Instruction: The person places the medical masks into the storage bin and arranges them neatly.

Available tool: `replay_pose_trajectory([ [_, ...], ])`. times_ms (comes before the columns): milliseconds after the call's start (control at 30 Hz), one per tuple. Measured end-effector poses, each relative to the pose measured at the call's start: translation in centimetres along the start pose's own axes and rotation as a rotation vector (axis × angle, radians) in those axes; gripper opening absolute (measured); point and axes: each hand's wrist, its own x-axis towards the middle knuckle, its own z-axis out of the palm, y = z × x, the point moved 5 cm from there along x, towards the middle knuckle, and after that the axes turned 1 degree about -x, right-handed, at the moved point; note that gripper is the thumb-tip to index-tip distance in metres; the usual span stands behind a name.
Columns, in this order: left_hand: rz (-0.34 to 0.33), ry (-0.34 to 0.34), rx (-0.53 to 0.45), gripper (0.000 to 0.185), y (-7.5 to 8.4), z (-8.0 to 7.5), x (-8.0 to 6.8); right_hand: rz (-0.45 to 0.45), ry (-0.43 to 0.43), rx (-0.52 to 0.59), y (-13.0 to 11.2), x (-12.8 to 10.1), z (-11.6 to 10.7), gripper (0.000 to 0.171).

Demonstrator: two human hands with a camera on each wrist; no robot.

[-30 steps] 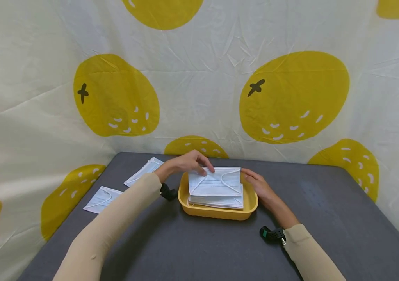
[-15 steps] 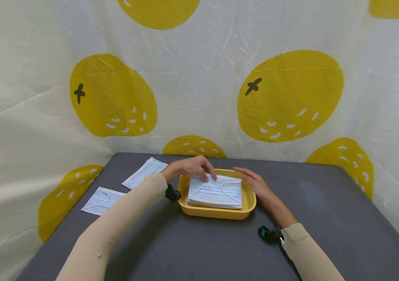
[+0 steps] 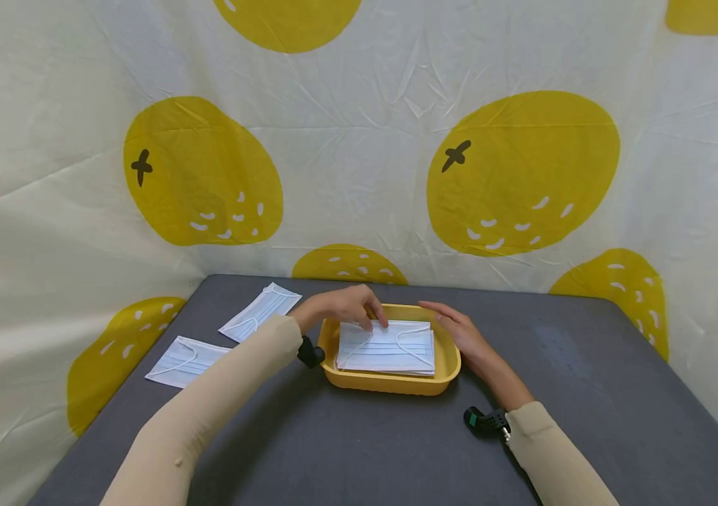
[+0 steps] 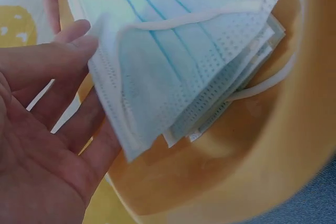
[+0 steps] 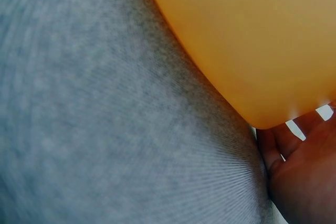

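Two loose masks lie on the grey table (image 3: 586, 393) at far left: one (image 3: 185, 360) nearer, one (image 3: 260, 310) farther. Left hand (image 3: 341, 306) reaches over the far-left corner of the yellow tray (image 3: 390, 383), fingers relaxed and fairly straight, fingertips resting on the top mask of the mask stack (image 3: 388, 348) inside the tray. Right hand (image 3: 460, 330) lies flat against the tray's right outer wall, fingers extended, gripping nothing.
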Motion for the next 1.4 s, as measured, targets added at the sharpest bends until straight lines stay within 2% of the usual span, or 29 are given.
replay_pose_trajectory([
  [200, 0.022, 0.036, -0.037, 0.027, 0.1, -0.5, 0.0, -0.012, -0.017, 0.011, -0.2, 0.3, 0.0, 0.045],
  [433, 0.06, 0.069, -0.052, 0.028, 0.3, -0.3, -0.1, -0.012, -0.015, 0.02, -0.1, 0.5, -0.2, 0.045],
  [633, 0.107, 0.107, -0.155, 0.031, 0.7, -0.2, -1.1, -0.01, -0.019, 0.027, 0.1, 0.5, -0.4, 0.045],
  [833, 0.192, 0.168, -0.266, 0.031, 1.0, -0.6, -2.8, -0.008, -0.019, 0.024, 0.1, 0.6, -0.4, 0.045],
  [1067, 0.243, 0.293, -0.307, 0.032, 0.4, -1.4, -5.4, -0.027, -0.03, 0.04, -0.1, 0.4, -0.3, 0.045],
  [1233, 0.238, 0.405, -0.403, 0.029, -0.4, -1.5, -7.7, -0.033, -0.024, 0.043, -0.3, 0.4, -0.2, 0.045],
  [1400, 0.178, 0.527, -0.44, 0.028, -2.2, -1.9, -10.1, -0.029, -0.024, 0.052, -0.1, 0.4, 0.1, 0.045],
])
